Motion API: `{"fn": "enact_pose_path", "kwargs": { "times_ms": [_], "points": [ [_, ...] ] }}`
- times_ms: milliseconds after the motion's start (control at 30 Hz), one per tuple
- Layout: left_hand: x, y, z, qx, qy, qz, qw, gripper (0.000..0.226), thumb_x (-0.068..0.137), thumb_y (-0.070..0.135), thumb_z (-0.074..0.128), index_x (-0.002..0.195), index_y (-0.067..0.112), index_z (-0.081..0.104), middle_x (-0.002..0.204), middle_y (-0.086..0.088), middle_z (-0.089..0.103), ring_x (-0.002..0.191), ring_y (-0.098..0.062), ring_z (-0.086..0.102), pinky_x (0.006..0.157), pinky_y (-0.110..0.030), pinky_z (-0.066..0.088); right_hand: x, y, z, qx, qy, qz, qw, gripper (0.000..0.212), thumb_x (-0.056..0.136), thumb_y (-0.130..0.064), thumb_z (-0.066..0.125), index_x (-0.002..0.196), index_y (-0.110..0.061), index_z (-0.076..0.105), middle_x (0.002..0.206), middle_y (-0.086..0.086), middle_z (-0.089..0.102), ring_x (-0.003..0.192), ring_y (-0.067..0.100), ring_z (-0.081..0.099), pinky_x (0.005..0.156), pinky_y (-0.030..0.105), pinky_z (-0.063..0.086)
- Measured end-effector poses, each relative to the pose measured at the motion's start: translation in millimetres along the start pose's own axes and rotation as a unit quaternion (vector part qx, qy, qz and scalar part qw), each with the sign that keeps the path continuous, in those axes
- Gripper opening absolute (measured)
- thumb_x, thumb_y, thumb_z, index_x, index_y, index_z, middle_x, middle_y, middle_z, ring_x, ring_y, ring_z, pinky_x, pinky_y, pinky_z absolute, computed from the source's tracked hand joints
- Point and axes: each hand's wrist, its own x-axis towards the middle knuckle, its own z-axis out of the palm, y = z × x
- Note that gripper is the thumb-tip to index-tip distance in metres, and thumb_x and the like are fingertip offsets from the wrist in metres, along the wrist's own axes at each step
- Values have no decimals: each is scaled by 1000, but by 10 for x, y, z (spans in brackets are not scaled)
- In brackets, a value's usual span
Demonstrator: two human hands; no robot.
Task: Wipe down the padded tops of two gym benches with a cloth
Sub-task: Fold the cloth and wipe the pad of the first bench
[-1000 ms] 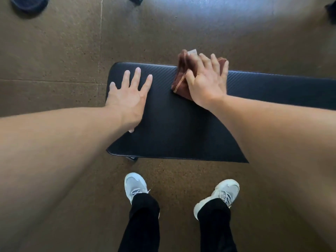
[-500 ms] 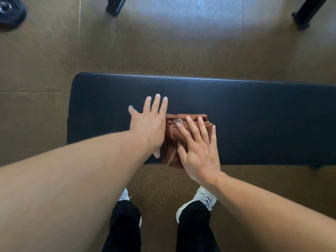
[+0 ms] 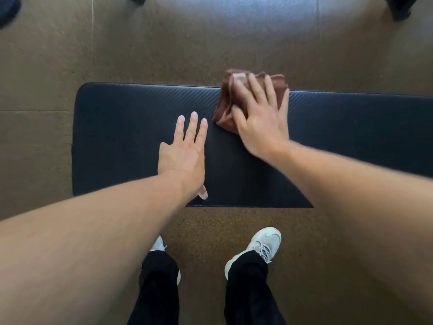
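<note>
A black padded bench top [image 3: 121,137] runs across the view, its left end rounded. A folded brown cloth [image 3: 226,106] lies at the bench's far edge, partly hanging past it. My right hand [image 3: 260,118] presses flat on the cloth with fingers spread, covering most of it. My left hand [image 3: 185,153] rests palm-down on the pad just left of the cloth, fingers apart, holding nothing. Only one bench is in view.
Brown speckled rubber floor [image 3: 164,50] surrounds the bench. My feet in white sneakers [image 3: 260,245] stand close to the bench's near edge. Dark equipment feet [image 3: 398,8] stick in at the top right and top middle, and a dark object sits at the top left corner.
My right hand has pushed the cloth from the bench's near edge across to its far edge. My left hand stayed flat on the pad.
</note>
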Motion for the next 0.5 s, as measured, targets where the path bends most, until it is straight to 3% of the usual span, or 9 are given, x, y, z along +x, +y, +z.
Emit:
{"fn": "enact_pose_path", "kwargs": {
  "times_ms": [100,233,400,500],
  "points": [
    [-4,-15,3,-21,-4,2,1000,169,48,67,90,153,16,-31,162,-4,-36,153,-29,-24,110,-50,41,-766,-51,249,-10,23,-45,999,62,101,-54,35,161,-37,29,172,-3,18,161,24,1,126,61,-3],
    [11,-54,78,-23,46,8,999,142,73,50,84,154,18,-28,165,-4,-30,154,-28,-20,106,-47,46,-1630,-147,584,-15,-7,-67,998,63,103,-54,38,162,-34,28,173,-3,16,161,24,0,126,63,3],
    [32,-61,134,-25,68,10,997,133,79,42,82,157,18,-24,166,-5,-27,155,-30,-17,107,-46,46,-1642,-185,676,-7,15,-38,999,53,108,-44,35,160,-35,32,171,-4,24,161,23,7,128,59,9],
    [13,-119,100,-29,68,30,997,138,74,55,83,158,17,-19,167,-8,-24,155,-31,-15,105,-46,46,-1596,-216,628,0,6,-28,1000,54,108,-46,34,161,-38,28,171,-5,21,161,21,2,129,56,4]
  ]
}}
